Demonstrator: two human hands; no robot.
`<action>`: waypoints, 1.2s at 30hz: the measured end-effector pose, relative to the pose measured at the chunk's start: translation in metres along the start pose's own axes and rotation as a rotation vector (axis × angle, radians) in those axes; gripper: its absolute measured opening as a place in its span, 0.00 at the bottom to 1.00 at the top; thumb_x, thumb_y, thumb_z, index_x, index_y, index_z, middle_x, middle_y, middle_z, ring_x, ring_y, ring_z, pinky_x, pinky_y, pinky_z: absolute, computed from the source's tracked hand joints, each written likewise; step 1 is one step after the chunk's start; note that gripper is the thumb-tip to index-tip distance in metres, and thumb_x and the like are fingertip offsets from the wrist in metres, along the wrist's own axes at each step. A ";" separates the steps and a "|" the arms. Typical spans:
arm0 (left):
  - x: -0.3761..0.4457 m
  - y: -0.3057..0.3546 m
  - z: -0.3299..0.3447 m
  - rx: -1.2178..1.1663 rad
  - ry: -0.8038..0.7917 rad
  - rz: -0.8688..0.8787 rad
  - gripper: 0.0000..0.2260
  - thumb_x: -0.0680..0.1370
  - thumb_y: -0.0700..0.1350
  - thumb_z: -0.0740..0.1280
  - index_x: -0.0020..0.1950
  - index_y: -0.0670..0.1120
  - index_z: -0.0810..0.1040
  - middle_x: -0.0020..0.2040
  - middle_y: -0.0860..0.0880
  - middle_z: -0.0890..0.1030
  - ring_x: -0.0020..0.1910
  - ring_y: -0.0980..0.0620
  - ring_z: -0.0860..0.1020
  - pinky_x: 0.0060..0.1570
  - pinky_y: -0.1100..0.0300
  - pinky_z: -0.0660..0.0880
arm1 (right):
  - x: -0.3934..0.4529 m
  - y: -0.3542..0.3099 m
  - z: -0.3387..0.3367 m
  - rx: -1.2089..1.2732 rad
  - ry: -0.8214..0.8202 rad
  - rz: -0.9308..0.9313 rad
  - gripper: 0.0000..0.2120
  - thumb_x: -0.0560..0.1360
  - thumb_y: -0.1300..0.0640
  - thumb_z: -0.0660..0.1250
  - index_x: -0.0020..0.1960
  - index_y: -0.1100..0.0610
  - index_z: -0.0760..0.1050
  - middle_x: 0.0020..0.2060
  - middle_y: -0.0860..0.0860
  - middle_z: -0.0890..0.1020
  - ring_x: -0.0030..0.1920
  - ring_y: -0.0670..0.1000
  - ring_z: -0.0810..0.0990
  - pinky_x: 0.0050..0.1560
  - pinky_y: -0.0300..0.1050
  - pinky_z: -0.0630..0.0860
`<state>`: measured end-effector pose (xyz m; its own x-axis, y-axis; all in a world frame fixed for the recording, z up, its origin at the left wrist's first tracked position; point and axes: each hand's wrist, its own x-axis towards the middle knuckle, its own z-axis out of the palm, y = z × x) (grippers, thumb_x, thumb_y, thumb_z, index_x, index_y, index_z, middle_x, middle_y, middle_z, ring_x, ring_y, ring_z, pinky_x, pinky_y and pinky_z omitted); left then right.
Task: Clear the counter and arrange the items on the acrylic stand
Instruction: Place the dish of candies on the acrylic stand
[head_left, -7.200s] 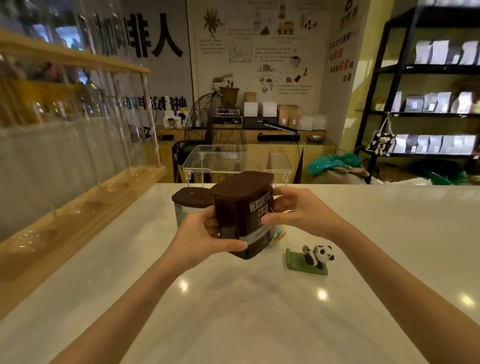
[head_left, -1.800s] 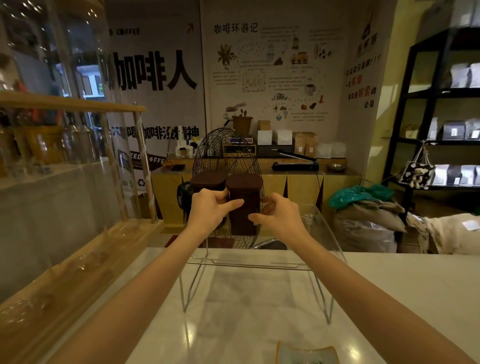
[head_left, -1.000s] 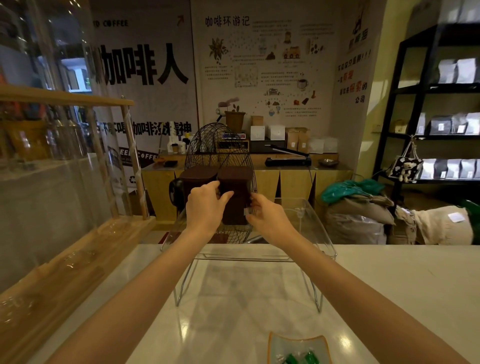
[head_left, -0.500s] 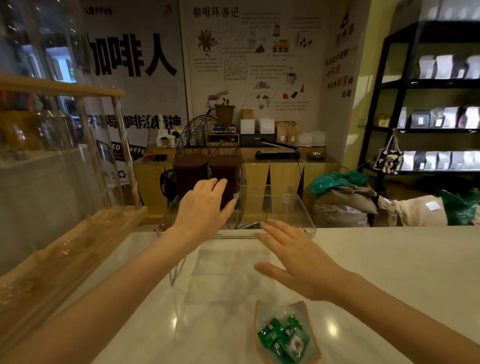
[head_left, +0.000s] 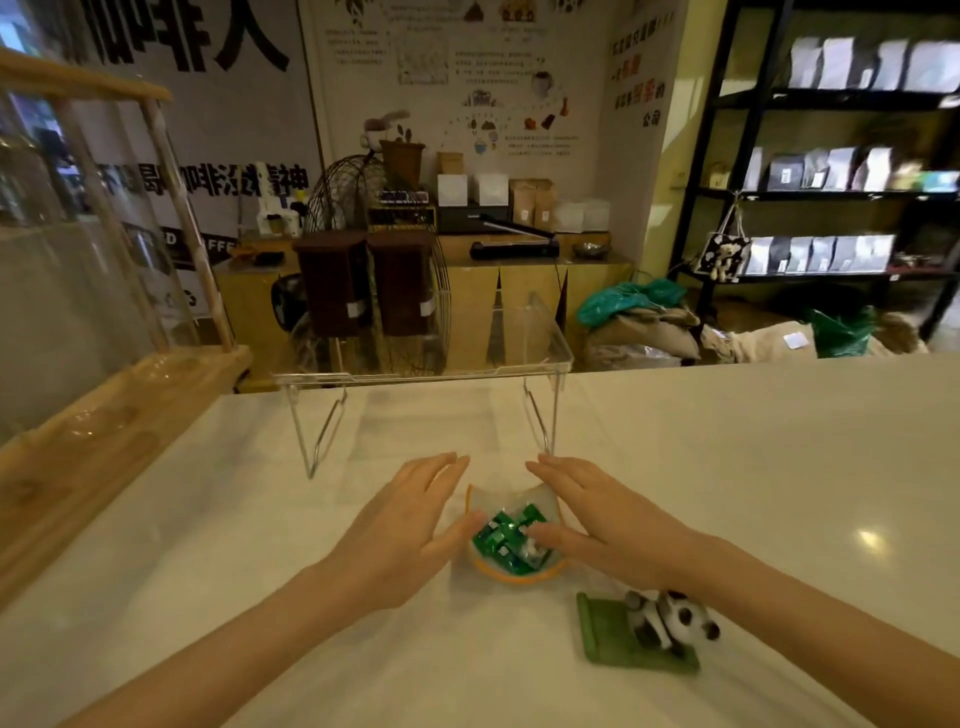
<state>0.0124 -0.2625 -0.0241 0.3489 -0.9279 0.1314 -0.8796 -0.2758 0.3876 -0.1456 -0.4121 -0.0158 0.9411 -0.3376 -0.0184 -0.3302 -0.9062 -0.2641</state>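
Observation:
Two brown cocoa tins (head_left: 332, 288) (head_left: 401, 283) stand side by side on the left part of the clear acrylic stand (head_left: 519, 364) at the far edge of the white counter (head_left: 727, 467). In front of the stand sits a small orange-rimmed dish (head_left: 511, 574) holding green wrapped candies (head_left: 506, 535). My left hand (head_left: 410, 525) and my right hand (head_left: 597, 519) flank the dish, fingers spread, thumbs at its rim; neither holds it. A panda figurine on a green base (head_left: 639, 636) lies to the near right.
A wooden shelf with a glass panel (head_left: 104, 415) runs along the left side of the counter. Behind the counter are a wire fan, a wooden cabinet (head_left: 519, 291) with boxes, sacks on the floor and a black shelving unit (head_left: 831, 182).
Both hands let go of the second cocoa tin on the stand and drew back toward me; now they are down at either side of the candy dish. The camera tilted down.

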 end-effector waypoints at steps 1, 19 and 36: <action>-0.003 0.003 0.006 -0.066 -0.017 -0.061 0.42 0.65 0.72 0.41 0.73 0.51 0.54 0.72 0.52 0.63 0.69 0.55 0.62 0.67 0.63 0.59 | 0.000 0.002 0.001 0.069 -0.016 0.029 0.33 0.75 0.40 0.55 0.75 0.49 0.48 0.76 0.48 0.53 0.75 0.47 0.52 0.73 0.41 0.52; -0.012 0.021 0.010 -1.275 -0.303 -0.602 0.07 0.72 0.38 0.68 0.49 0.38 0.80 0.44 0.38 0.85 0.41 0.47 0.84 0.42 0.59 0.82 | 0.018 0.006 0.008 0.402 0.131 0.177 0.16 0.77 0.65 0.56 0.64 0.58 0.70 0.58 0.59 0.76 0.45 0.54 0.76 0.40 0.38 0.76; 0.018 0.053 -0.103 -1.197 -0.090 -0.316 0.14 0.62 0.46 0.71 0.42 0.39 0.81 0.37 0.40 0.86 0.33 0.51 0.84 0.31 0.66 0.80 | 0.038 -0.021 -0.113 0.611 0.383 0.126 0.13 0.74 0.67 0.61 0.56 0.57 0.76 0.48 0.57 0.83 0.45 0.58 0.84 0.39 0.43 0.82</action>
<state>0.0055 -0.2684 0.0923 0.4264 -0.8895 -0.1640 0.1035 -0.1321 0.9858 -0.1117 -0.4350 0.0982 0.7705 -0.5964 0.2249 -0.2296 -0.5888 -0.7749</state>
